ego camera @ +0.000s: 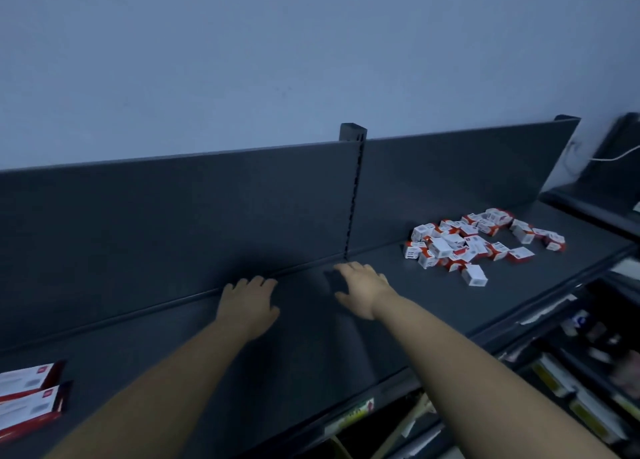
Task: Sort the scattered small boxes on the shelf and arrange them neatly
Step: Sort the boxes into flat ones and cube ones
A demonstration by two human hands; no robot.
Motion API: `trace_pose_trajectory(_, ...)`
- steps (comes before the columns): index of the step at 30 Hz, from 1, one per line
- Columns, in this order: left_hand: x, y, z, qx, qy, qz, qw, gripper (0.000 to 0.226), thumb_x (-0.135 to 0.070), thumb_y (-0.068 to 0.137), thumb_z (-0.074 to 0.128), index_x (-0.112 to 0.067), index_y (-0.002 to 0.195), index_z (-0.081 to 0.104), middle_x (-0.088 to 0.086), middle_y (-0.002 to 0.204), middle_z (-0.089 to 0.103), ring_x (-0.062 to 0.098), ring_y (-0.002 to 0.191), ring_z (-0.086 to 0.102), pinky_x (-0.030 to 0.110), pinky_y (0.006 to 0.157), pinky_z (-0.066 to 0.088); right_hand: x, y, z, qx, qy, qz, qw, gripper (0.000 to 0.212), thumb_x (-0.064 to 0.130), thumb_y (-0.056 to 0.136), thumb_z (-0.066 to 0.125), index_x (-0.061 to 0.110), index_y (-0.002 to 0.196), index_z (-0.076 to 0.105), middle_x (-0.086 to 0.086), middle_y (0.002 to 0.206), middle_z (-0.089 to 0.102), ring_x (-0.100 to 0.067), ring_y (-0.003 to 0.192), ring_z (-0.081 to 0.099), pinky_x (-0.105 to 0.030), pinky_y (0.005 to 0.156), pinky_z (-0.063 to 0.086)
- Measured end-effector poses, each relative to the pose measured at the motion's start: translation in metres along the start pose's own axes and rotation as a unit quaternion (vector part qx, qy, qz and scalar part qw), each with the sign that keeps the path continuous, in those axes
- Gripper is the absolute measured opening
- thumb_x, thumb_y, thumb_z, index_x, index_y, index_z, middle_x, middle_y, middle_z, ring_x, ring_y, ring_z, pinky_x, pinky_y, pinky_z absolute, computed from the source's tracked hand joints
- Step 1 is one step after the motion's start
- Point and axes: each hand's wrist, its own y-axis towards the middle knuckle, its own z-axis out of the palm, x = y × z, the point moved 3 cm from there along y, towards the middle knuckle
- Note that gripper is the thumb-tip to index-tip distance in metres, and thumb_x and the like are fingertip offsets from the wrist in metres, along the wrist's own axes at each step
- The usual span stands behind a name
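Note:
A loose heap of several small red-and-white boxes (pixel 474 242) lies scattered on the right part of the dark grey shelf (pixel 311 348). My left hand (pixel 247 303) reaches out over the shelf near the back panel, fingers relaxed, holding nothing. My right hand (pixel 363 289) is stretched forward over the shelf just left of the heap, fingers extended and empty. Both hands are well apart from the boxes.
Two larger red-and-white cartons (pixel 29 398) lie at the shelf's near left end. A slotted upright post (pixel 353 188) splits the back panel. Lower shelves with packaged goods (pixel 581 389) show at the right. A second dark shelf unit (pixel 609 188) adjoins on the far right.

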Motion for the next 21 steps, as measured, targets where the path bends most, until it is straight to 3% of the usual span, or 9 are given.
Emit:
trace_pose_trajectory(8, -0.064, 0.04, 0.004, 0.0, 0.005, 0.018, 1.0, 0.057, -0.045, 0.096, 0.04, -0.027, 0.149, 0.03, -0.004, 0.147, 0.041, 0.021, 0.126, 0.043, 0.039, 0.102, 0.034, -0.077, 0.009, -0.007, -0.003, 0.009, 0.019, 1.0, 0.064, 0.032, 0.095, 0.053, 0.024, 0.153, 0.026, -0.002, 0.154, 0.032, -0.026, 0.14, 0.029, -0.048, 0.113, 0.027)
trace_pose_trajectory(12, -0.101, 0.065, -0.004, -0.009, 0.016, -0.004, 1.0, 0.057, -0.045, 0.097, 0.039, -0.027, 0.15, 0.027, -0.003, 0.148, 0.039, 0.022, 0.13, 0.04, 0.039, 0.104, 0.032, -0.118, 0.024, -0.017, -0.009, -0.004, -0.011, 1.0, 0.066, 0.032, 0.096, 0.053, 0.023, 0.155, 0.023, -0.003, 0.156, 0.03, -0.026, 0.141, 0.03, -0.051, 0.113, 0.028)
trace_pose_trajectory(21, -0.201, 0.104, -0.02, -0.017, -0.039, -0.071, 0.997, 0.055, -0.041, 0.096, 0.04, -0.027, 0.148, 0.03, 0.0, 0.146, 0.041, 0.025, 0.131, 0.038, 0.04, 0.107, 0.031, -0.225, 0.049, -0.066, -0.024, -0.007, -0.072, 0.997, 0.064, 0.029, 0.094, 0.056, 0.022, 0.152, 0.029, -0.003, 0.154, 0.036, -0.024, 0.138, 0.037, -0.043, 0.11, 0.037)
